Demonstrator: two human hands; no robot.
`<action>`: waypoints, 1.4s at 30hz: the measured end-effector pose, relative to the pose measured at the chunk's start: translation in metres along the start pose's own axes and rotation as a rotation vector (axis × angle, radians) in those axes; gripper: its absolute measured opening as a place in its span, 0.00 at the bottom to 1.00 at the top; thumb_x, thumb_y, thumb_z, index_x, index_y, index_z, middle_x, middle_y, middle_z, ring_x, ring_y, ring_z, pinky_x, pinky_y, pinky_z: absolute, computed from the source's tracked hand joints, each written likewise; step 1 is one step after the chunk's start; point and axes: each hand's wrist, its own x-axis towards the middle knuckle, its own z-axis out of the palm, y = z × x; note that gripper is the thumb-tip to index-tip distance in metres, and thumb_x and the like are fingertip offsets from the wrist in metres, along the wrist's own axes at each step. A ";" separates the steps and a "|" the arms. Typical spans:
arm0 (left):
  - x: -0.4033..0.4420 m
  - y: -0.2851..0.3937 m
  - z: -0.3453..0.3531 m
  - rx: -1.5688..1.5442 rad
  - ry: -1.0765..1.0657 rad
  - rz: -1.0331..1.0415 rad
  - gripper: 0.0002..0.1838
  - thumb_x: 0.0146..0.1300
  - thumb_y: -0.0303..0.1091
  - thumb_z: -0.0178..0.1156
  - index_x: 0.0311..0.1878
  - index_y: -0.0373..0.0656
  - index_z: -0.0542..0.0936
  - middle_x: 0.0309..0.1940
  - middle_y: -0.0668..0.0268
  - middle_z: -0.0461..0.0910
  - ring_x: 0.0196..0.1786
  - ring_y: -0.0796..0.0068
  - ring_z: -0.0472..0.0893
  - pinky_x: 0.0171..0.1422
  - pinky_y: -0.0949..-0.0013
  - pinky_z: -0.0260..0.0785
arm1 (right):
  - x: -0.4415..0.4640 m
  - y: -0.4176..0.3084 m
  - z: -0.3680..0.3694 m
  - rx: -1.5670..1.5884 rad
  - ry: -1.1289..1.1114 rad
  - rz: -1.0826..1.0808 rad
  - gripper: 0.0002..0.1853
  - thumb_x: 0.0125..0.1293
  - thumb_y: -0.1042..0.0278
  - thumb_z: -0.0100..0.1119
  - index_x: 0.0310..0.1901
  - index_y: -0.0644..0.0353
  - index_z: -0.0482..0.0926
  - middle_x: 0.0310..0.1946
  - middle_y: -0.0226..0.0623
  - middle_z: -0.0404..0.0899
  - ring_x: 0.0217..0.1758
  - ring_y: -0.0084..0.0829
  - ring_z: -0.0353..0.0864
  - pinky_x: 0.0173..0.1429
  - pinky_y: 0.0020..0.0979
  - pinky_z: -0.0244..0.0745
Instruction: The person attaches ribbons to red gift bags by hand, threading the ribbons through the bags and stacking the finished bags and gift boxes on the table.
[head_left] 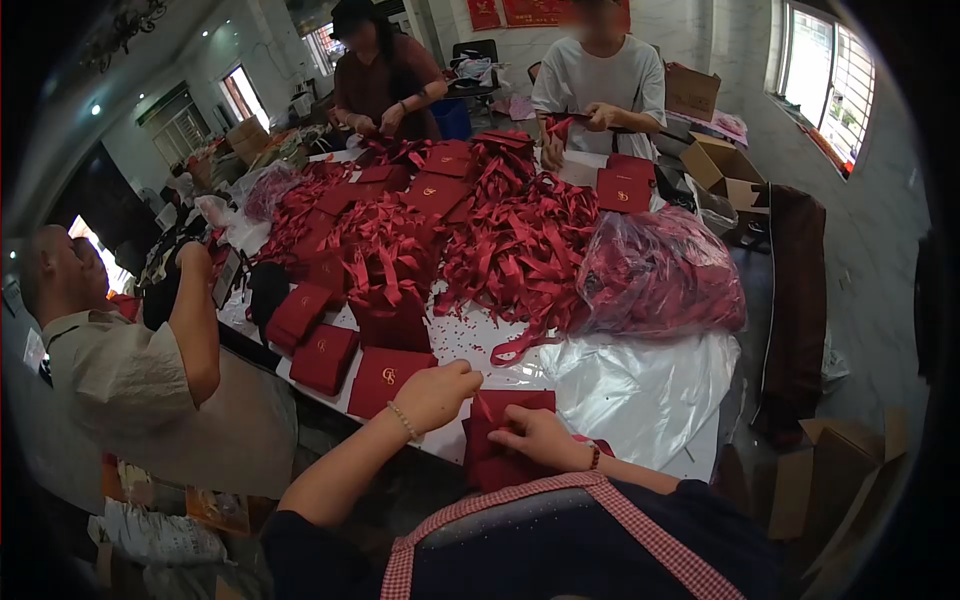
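Note:
A dark-red gift bag [525, 402] lies at the table's near edge in front of me, over more dark-red pieces. My left hand [438, 396] is closed above the bag's left side, pinching a narrow red ribbon [484, 406] that runs down toward the bag. On the bag rests my right hand [542, 440], its fingers curled and thumb drawn in at the bag's surface; the exact grip is partly hidden. Left of my hands sits a dark-red bag with a gold monogram [385, 376], and a stack of similar bags [325, 358] beyond it.
Heaped red ribbons [525, 245] cover the middle of the white table [455, 345]. A clear plastic bag of ribbons [660, 275] stands right, with plastic sheeting [635, 385] before it. Co-workers stand left [130, 370] and across the table [600, 85]. An open carton [840, 490] is at lower right.

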 end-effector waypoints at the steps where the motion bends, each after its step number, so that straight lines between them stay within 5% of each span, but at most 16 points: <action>1: -0.001 -0.004 0.000 0.068 0.069 -0.053 0.05 0.57 0.32 0.50 0.35 0.43 0.71 0.30 0.60 0.72 0.34 0.57 0.76 0.36 0.59 0.69 | 0.001 -0.002 -0.001 -0.004 -0.012 -0.001 0.17 0.57 0.56 0.61 0.29 0.62 0.70 0.22 0.43 0.77 0.26 0.39 0.78 0.30 0.33 0.70; 6: 0.000 -0.023 0.028 0.139 0.355 -0.295 0.05 0.57 0.32 0.51 0.34 0.45 0.74 0.28 0.61 0.74 0.31 0.57 0.77 0.33 0.58 0.69 | 0.008 0.008 0.006 -0.039 0.037 0.093 0.19 0.57 0.51 0.58 0.29 0.61 0.70 0.22 0.44 0.77 0.28 0.43 0.78 0.30 0.39 0.71; 10: -0.003 -0.004 0.048 0.171 0.450 -0.386 0.15 0.53 0.28 0.51 0.46 0.45 0.74 0.32 0.60 0.74 0.32 0.59 0.77 0.30 0.59 0.69 | 0.019 0.026 0.017 -0.185 0.005 0.127 0.19 0.56 0.53 0.59 0.33 0.64 0.73 0.25 0.46 0.78 0.31 0.45 0.79 0.34 0.41 0.72; 15: -0.015 0.041 0.073 -0.156 0.387 -0.195 0.18 0.55 0.27 0.51 0.51 0.41 0.72 0.35 0.60 0.76 0.34 0.61 0.78 0.37 0.67 0.71 | 0.021 0.054 0.027 -0.298 -0.008 0.079 0.19 0.56 0.54 0.58 0.38 0.64 0.73 0.25 0.47 0.78 0.32 0.46 0.79 0.36 0.42 0.72; 19: -0.042 0.084 -0.017 -0.721 0.607 0.012 0.14 0.55 0.25 0.53 0.47 0.43 0.76 0.29 0.57 0.76 0.30 0.62 0.78 0.35 0.68 0.70 | 0.022 0.066 0.034 -0.217 -0.025 0.098 0.20 0.55 0.55 0.57 0.42 0.63 0.73 0.26 0.48 0.78 0.32 0.47 0.78 0.36 0.42 0.72; 20: -0.055 0.097 -0.042 -0.807 0.673 0.036 0.13 0.54 0.24 0.54 0.45 0.42 0.77 0.27 0.58 0.76 0.28 0.63 0.77 0.33 0.69 0.69 | 0.025 0.079 0.037 -0.268 0.023 -0.083 0.20 0.55 0.55 0.58 0.42 0.63 0.72 0.26 0.47 0.78 0.32 0.46 0.78 0.35 0.42 0.72; 22: -0.073 0.113 -0.077 -0.807 0.737 0.374 0.12 0.55 0.26 0.56 0.43 0.40 0.76 0.26 0.61 0.76 0.24 0.66 0.76 0.28 0.69 0.69 | 0.021 0.039 0.022 -0.296 -0.035 0.101 0.20 0.55 0.55 0.58 0.42 0.63 0.73 0.25 0.45 0.78 0.31 0.44 0.79 0.35 0.41 0.72; 40: -0.040 0.086 -0.049 -0.660 0.617 0.345 0.14 0.58 0.29 0.52 0.48 0.39 0.73 0.31 0.57 0.75 0.30 0.64 0.77 0.32 0.68 0.70 | 0.018 0.045 0.025 -0.292 -0.039 0.082 0.19 0.56 0.57 0.58 0.41 0.63 0.69 0.27 0.46 0.78 0.31 0.46 0.78 0.34 0.42 0.71; 41: -0.039 0.084 -0.053 -0.633 0.612 0.361 0.14 0.58 0.29 0.52 0.49 0.39 0.73 0.32 0.57 0.75 0.30 0.64 0.77 0.32 0.68 0.70 | 0.016 0.065 0.033 -0.315 0.082 -0.112 0.19 0.56 0.58 0.58 0.43 0.62 0.68 0.27 0.47 0.78 0.31 0.48 0.78 0.33 0.43 0.71; 42: -0.027 0.070 -0.025 -0.521 0.567 0.185 0.14 0.59 0.29 0.51 0.49 0.40 0.73 0.34 0.58 0.75 0.34 0.62 0.77 0.36 0.67 0.71 | 0.015 0.045 0.024 -0.267 0.043 -0.054 0.19 0.56 0.59 0.58 0.43 0.63 0.67 0.27 0.48 0.78 0.31 0.48 0.78 0.33 0.44 0.71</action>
